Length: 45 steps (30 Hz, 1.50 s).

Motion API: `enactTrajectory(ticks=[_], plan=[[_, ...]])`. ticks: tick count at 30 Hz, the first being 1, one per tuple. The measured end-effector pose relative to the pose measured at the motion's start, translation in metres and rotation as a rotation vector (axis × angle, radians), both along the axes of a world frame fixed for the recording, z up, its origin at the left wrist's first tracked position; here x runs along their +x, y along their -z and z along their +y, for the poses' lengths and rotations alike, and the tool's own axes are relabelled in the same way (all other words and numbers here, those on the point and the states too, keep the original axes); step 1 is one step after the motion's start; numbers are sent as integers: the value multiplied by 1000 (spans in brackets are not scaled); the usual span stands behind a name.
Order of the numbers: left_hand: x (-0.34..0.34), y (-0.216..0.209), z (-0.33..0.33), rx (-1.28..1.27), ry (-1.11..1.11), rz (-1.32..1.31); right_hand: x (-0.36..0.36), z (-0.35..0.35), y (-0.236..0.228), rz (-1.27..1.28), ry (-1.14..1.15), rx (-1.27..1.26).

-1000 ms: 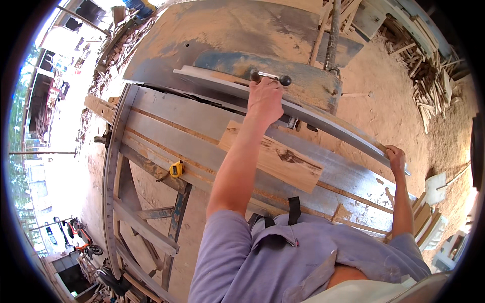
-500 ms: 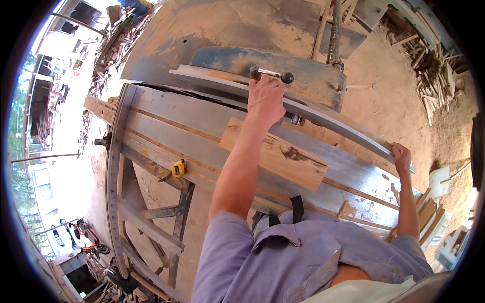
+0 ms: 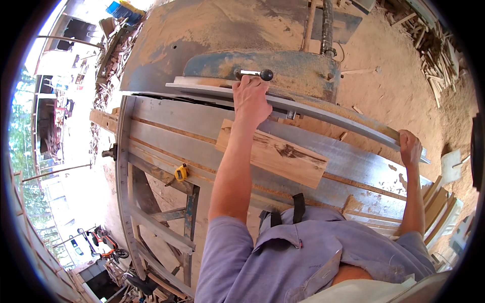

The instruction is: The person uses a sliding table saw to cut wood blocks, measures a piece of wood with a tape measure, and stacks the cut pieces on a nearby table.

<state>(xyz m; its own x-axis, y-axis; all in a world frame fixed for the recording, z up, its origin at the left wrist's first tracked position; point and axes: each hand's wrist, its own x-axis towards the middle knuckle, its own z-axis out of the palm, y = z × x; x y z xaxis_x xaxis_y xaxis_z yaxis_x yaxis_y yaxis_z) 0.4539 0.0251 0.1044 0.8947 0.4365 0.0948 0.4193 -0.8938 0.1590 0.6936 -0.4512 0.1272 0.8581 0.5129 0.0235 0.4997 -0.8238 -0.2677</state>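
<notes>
A long metal rip fence (image 3: pixel 333 117) lies across the sliding saw table, in front of a blue, dust-coated fence body (image 3: pixel 298 70). My left hand (image 3: pixel 251 101) is closed over the fence's upper edge, right below a lever with black ball knobs (image 3: pixel 266 75); its fingertips are partly hidden. At the fence's far right end, my right hand (image 3: pixel 410 145) is wrapped round the edge. Beneath my left forearm a short wooden board (image 3: pixel 288 159) with a dark knot lies on the grooved metal table (image 3: pixel 358 171).
A yellow tape measure (image 3: pixel 181 172) rests on the frame at left. A long metal crosscut rail (image 3: pixel 123 166) runs along the table's left side. Sawdust covers the back tabletop (image 3: pixel 237 30). Wood strips (image 3: pixel 438 207) stand at right, and scrap wood (image 3: pixel 429 60) is heaped at the far right.
My view has shifted a little, so the table and its surroundings sit differently in the picture. Both hands keep their places on the fence; the board lies still.
</notes>
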Motion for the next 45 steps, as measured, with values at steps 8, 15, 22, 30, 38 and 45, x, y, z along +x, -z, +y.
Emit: enactTrajectory(ticks=[8,15,22,30,38,45], plan=[[25,49,10,-16,96,157,63,-38,65,-327,-527,-391],[55,12,-84,128,141,115,30,-55,10,-52,149,165],[-22,45,-153,-8,-10,-195,-50,-209,26,-646,330,554],[-82,35,-201,-64,26,103,-151,-425,-7,-214,1080,-35],[-53,62,-208,49,160,-62,-138,-463,-46,6,1185,320],[-91,51,-238,-2,168,-305,-158,-370,-76,351,573,1126]])
